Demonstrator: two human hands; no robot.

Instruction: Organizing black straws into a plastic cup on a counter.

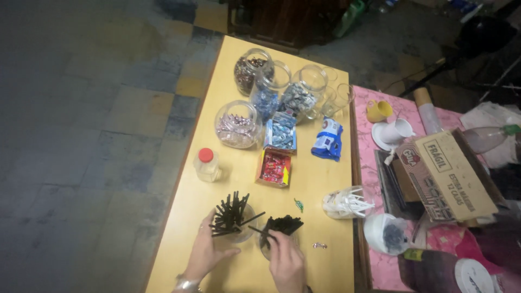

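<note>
— Two cups near the front edge of the tabletop (190,211), both full of black sticks?

— Yes. The left hand (205,252) cups the left cup of black sticks (230,217), fingers spread and curved round its near side, thumb pointing toward the other cup. The sticks there stand splayed in all directions.

— And the other hand?

— The right hand (286,263) is at the right cup of black sticks (279,230), fingertips pressed together in a pinch on one stick at the cup's near rim. That bundle leans toward the right edge.

— What lies behind them?

— A small bottle with a red cap (207,164) near the left edge, a red candy box (274,167) and a blue candy box (281,133) in the middle, a blue packet (327,138) toward the right edge. Four round glass jars (239,125) of wrapped sweets cluster at the far end. A bundle of white plastic forks (347,202) lies at the right edge.
</note>
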